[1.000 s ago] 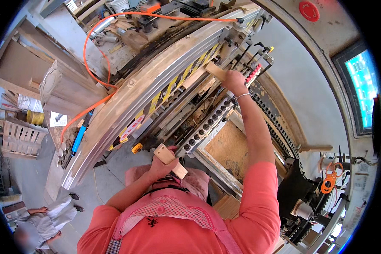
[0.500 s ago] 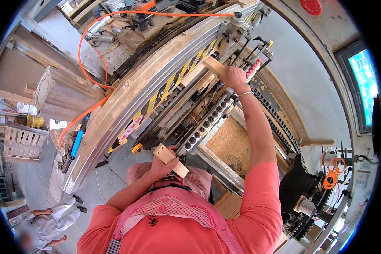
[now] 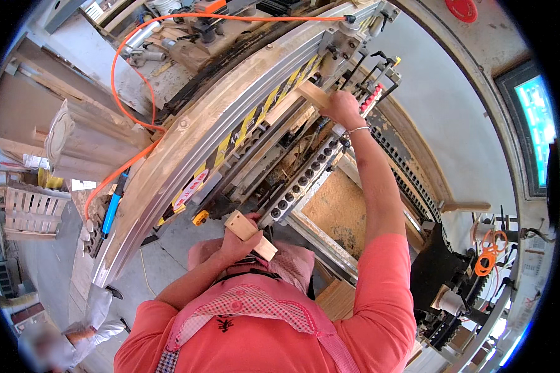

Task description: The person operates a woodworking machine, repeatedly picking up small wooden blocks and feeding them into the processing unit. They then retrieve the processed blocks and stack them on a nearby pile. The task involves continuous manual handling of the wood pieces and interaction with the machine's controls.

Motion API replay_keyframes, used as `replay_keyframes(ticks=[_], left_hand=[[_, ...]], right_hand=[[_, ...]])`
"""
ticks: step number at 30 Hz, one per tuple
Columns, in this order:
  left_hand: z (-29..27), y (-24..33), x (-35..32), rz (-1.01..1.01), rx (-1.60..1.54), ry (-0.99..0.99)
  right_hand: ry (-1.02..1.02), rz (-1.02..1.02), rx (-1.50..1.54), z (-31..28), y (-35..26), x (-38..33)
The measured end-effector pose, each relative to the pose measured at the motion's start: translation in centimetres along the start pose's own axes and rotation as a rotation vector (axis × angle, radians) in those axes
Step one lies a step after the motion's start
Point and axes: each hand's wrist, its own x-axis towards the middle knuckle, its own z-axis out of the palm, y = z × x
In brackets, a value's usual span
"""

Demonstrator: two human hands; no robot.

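My left hand is close to my chest and grips a short pale wooden block. My right hand is stretched far out and holds a second wooden block against the long drilling machine, near its yellow-and-black striped rail. A bar with a row of round drill holders runs between the two hands. A thin bracelet circles my right wrist.
An orange hose loops over the machine's far side. A sawdust-covered board lies to the right of the drill row. A blue-handled tool rests at the left. A screen glows at the right. Another person stands at lower left.
My right hand has pushed its block a little further up along the machine. The left hand and its block stay in place. The view has shifted slightly.
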Motion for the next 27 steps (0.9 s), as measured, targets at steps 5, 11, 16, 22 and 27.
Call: replay_keyframes(ticks=[5, 11, 16, 22, 27], left_hand=[[0.0, -0.1, 0.1, 0.048, 0.018, 0.012], [0.0, -0.5, 0.2, 0.059, 0.034, 0.011], [0.1, -0.4, 0.1, 0.048, 0.011, 0.013], [0.1, 0.2, 0.1, 0.022, -0.018, 0.017], [-0.1, -0.1, 0.2, 0.061, 0.050, -0.005]], right_hand=[[-0.028, 0.087, 0.019, 0.0, -0.6, 0.3], [-0.025, 0.124, 0.028, 0.1, -0.8, 0.4], [-0.015, 0.157, 0.002, 0.5, -1.4, 1.2], [-0.019, 0.129, 0.008, 0.4, -1.3, 1.2], [-0.005, 0.173, 0.008, 0.2, -1.9, 0.9]])
